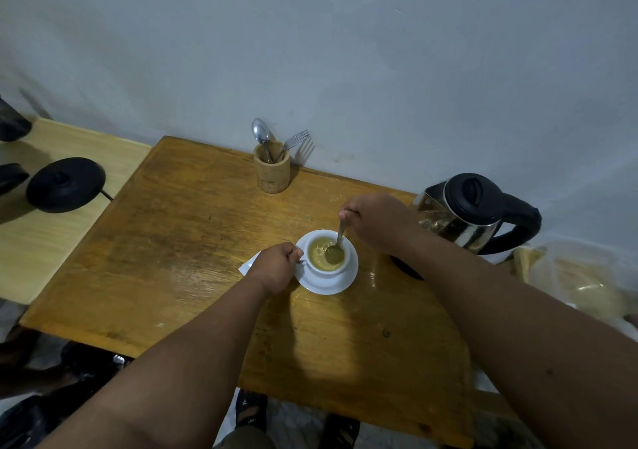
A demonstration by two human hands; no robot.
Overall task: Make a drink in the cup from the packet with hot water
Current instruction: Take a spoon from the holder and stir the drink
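Note:
A white cup [319, 269] holding a pale yellowish drink stands on a white saucer [336, 284] near the middle of the wooden table [193, 241]. My left hand [274, 267] pinches the cup's handle on its left side. My right hand [374, 220] holds a metal spoon [336, 246] by its stem, with the bowl dipped in the drink. A white packet [249, 265] lies flat on the table, mostly hidden under my left hand. The glass kettle [473, 212] with a black lid and handle stands at the table's right edge.
A wooden holder [272, 169] with a spoon and a fork stands at the back against the wall. A black lid [65, 184] rests on a lighter table to the left. A clear bag [583, 283] lies at the right. Feet in sandals show below the table's front edge.

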